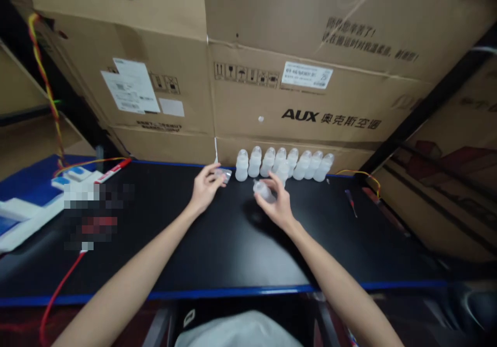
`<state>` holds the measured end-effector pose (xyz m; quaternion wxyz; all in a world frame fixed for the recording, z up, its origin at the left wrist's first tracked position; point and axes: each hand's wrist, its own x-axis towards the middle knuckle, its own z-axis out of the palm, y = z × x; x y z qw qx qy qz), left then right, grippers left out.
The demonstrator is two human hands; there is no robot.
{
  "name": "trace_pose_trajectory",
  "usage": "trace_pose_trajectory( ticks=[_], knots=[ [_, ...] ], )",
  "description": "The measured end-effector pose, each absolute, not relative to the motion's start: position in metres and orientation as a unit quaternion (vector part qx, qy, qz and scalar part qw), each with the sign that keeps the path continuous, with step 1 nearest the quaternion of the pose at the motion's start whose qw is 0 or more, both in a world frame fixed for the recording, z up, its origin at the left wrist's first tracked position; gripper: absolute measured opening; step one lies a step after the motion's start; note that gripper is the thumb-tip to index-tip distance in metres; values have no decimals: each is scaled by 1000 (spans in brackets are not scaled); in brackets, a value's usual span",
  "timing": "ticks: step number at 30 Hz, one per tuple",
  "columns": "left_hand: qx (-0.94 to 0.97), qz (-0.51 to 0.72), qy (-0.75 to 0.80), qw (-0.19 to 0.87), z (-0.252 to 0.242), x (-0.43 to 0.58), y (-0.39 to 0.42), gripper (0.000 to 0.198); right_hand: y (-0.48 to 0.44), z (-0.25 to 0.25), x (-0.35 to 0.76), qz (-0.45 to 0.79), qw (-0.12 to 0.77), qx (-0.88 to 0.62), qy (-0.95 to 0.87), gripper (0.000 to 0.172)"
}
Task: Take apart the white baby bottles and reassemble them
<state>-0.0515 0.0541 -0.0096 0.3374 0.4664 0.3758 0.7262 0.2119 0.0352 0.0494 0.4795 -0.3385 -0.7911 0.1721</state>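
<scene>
My left hand (204, 187) is closed on a small clear plastic cap (227, 174), pinched between thumb and fingers above the black tabletop. My right hand (281, 205) has its fingers wrapped round a translucent white plastic bottle (263, 188), tilted with its top end toward my left hand. The cap and the held bottle are apart. Just behind my right hand, several similar small bottles with clear caps (255, 162) stand upright in a row; one bottle (282, 170) is in front of the others, partly hidden by my fingers.
A large cardboard sheet (248, 109) rises behind the black table (174, 264). On the right lies a small screwdriver (351, 202). A white power strip (34, 222), a red marker (113, 171) and a red cable (58, 290) are at the left.
</scene>
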Motion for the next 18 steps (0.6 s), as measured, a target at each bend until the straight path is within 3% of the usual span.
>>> trace_pose_trajectory(
  ticks=[4,8,14,18],
  knots=[
    [526,691,302,393,4,-23,29,51,39,39,214,160,401,-328,-841,85],
    [600,634,311,375,2,-13,17,43,40,29,210,171,419,-296,-841,95],
    [604,608,323,402,-4,-9,20,49,41,30,205,180,451,-285,-826,116],
    [616,610,316,386,1,-4,16,48,41,39,203,215,448,-291,-817,111]
  ],
)
